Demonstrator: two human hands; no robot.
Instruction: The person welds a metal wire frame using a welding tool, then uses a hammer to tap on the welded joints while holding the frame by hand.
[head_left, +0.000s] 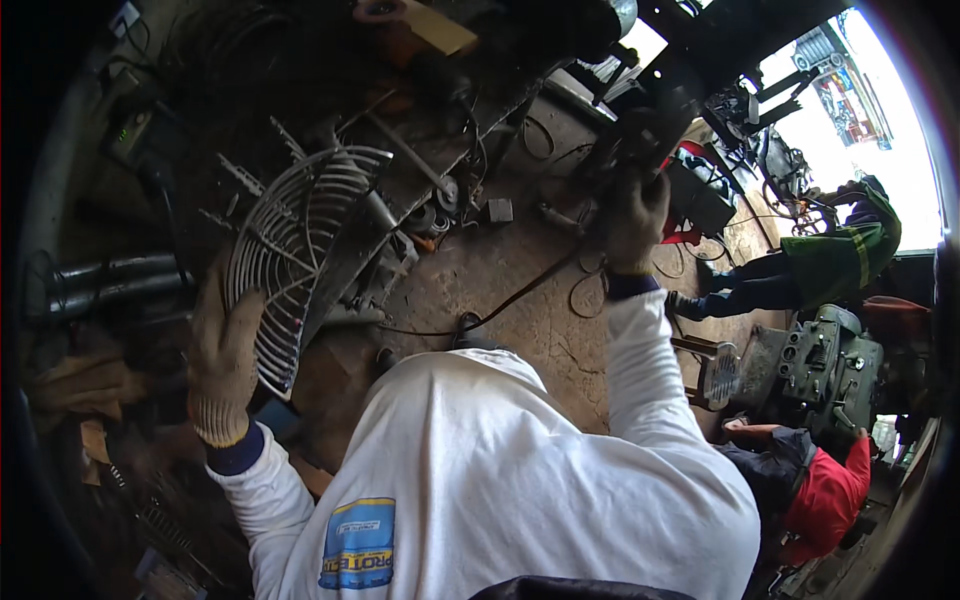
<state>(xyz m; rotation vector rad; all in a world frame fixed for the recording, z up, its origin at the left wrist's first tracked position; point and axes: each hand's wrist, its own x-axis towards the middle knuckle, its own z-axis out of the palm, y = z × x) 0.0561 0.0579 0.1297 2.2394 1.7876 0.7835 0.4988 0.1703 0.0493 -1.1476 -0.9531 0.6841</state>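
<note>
My left hand (222,350), in a knitted work glove, is closed on the edge of a half-round metal wire grille (310,225) made of curved, closely spaced bars. The grille stands tilted over the cluttered bench at left. To the right, my right hand (638,225), also gloved, is raised with its fingers curled at a dark object (625,150) whose kind is lost in shadow. A small metal block (500,210) and a metal rod (410,155) with a round end lie near the bench edge.
Cables (535,285) trail over the concrete floor (500,320). One person (835,250) in green bends over machinery at the far right; another in a red top (825,505) is near a grey machine (830,365). Steel pipes (120,285) lie at left.
</note>
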